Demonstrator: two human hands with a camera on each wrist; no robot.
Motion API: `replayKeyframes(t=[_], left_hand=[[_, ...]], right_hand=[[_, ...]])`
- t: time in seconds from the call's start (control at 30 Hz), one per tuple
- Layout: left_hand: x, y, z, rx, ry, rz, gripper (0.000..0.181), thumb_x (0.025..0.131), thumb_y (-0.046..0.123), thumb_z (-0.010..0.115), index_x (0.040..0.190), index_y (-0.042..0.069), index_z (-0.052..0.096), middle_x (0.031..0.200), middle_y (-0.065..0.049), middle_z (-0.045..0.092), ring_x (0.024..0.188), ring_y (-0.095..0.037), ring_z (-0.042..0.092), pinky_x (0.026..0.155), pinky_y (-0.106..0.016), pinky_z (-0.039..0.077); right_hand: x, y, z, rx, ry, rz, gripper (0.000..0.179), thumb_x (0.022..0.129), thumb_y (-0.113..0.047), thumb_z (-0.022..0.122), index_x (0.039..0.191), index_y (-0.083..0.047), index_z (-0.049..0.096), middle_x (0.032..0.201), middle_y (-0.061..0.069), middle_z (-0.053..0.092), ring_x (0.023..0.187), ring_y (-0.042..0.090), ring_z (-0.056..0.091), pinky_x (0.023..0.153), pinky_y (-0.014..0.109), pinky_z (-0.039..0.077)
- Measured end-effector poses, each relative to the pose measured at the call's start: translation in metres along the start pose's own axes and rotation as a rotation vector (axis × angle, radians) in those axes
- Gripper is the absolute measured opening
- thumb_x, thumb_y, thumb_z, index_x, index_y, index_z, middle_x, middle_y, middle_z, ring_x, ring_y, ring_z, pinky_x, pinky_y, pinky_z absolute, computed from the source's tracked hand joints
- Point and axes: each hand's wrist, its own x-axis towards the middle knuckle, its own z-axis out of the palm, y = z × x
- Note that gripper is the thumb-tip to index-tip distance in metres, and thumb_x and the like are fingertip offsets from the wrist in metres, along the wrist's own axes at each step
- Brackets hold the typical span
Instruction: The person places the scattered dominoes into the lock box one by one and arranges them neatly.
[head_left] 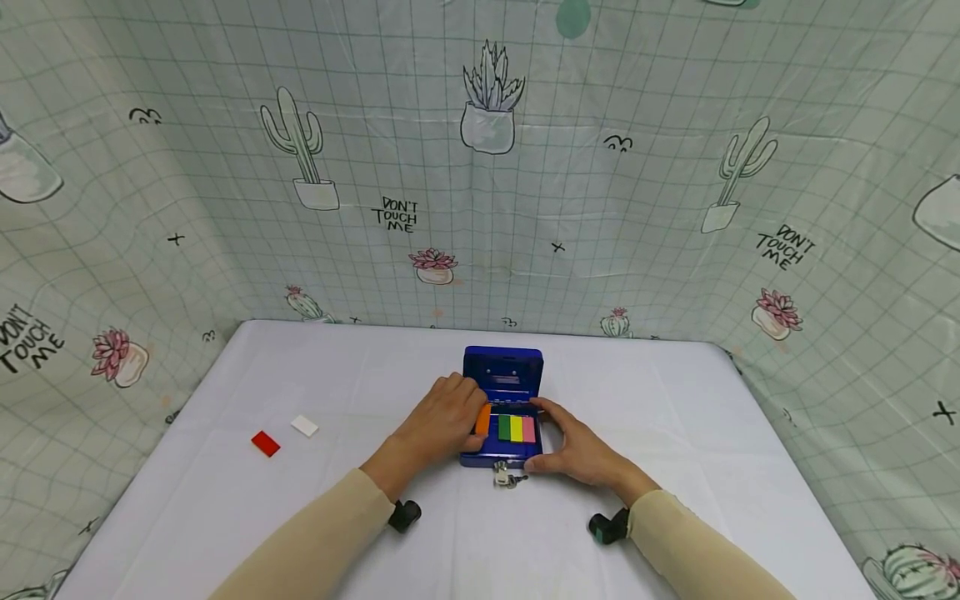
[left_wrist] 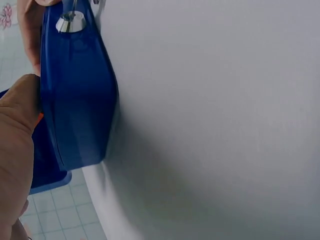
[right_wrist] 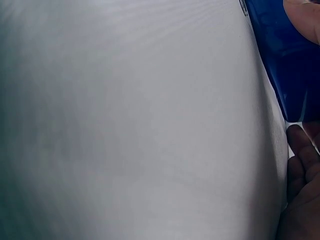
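A blue cash box (head_left: 480, 459) stands on the table with its lid (head_left: 502, 360) raised at the back. My left hand (head_left: 444, 417) reaches over the box's left side and holds an orange block (head_left: 483, 419) inside it, partly covered by the fingers. Beside that lie a green block (head_left: 505, 428), a yellow block (head_left: 517, 428) and a pink block (head_left: 529, 429) in a row. At the box's right side, my right hand (head_left: 583, 451) grips it, thumb at the front corner and index finger toward the back. The left wrist view shows the box's silver lock (left_wrist: 71, 22).
Keys (head_left: 512, 480) hang from the lock at the box's front. Off to the left, a red block (head_left: 266, 443) and a white block (head_left: 304, 426) lie on the white tabletop (head_left: 637, 375). A patterned curtain (head_left: 555, 200) rises behind the table.
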Motion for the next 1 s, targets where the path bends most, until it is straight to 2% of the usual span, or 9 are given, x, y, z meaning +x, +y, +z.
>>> replayKeyframes(t=[0.33, 0.53, 0.77, 1.0], left_hand=[[0.008, 0.010, 0.003, 0.029, -0.037, -0.026, 0.051, 0.094, 0.055, 0.075, 0.118, 0.012, 0.062, 0.104, -0.003, 0.056, 0.097, -0.021, 0.046, 0.087, -0.033, 0.042], [0.011, 0.015, 0.005, 0.024, -0.088, -0.041, 0.051, 0.096, 0.056, 0.072, 0.122, 0.012, 0.063, 0.108, -0.003, 0.057, 0.100, -0.021, 0.046, 0.092, -0.033, 0.044], [0.012, 0.016, 0.006, 0.019, -0.139, -0.077, 0.055, 0.097, 0.057, 0.070, 0.127, 0.012, 0.065, 0.113, -0.004, 0.059, 0.104, -0.022, 0.047, 0.097, -0.034, 0.044], [0.015, 0.016, 0.009, 0.059, -0.154, -0.069, 0.057, 0.097, 0.061, 0.067, 0.129, 0.013, 0.068, 0.112, -0.003, 0.060, 0.104, -0.022, 0.046, 0.095, -0.034, 0.043]], right_hand=[[0.000, -0.001, 0.000, -0.004, 0.005, -0.002, 0.105, 0.079, -0.044, 0.091, 0.164, -0.023, 0.033, 0.160, 0.013, 0.046, 0.145, 0.035, 0.044, 0.123, 0.066, 0.027], [0.000, 0.001, 0.001, -0.014, -0.002, -0.004, 0.105, 0.081, -0.044, 0.090, 0.165, -0.024, 0.032, 0.161, 0.014, 0.045, 0.146, 0.034, 0.044, 0.123, 0.066, 0.028], [0.000, 0.001, 0.001, -0.009, -0.006, -0.011, 0.105, 0.080, -0.043, 0.091, 0.165, -0.023, 0.032, 0.161, 0.013, 0.046, 0.146, 0.035, 0.044, 0.123, 0.066, 0.027], [0.000, 0.001, 0.000, 0.002, -0.002, -0.018, 0.104, 0.080, -0.042, 0.091, 0.164, -0.024, 0.033, 0.164, 0.014, 0.043, 0.150, 0.036, 0.042, 0.123, 0.066, 0.028]])
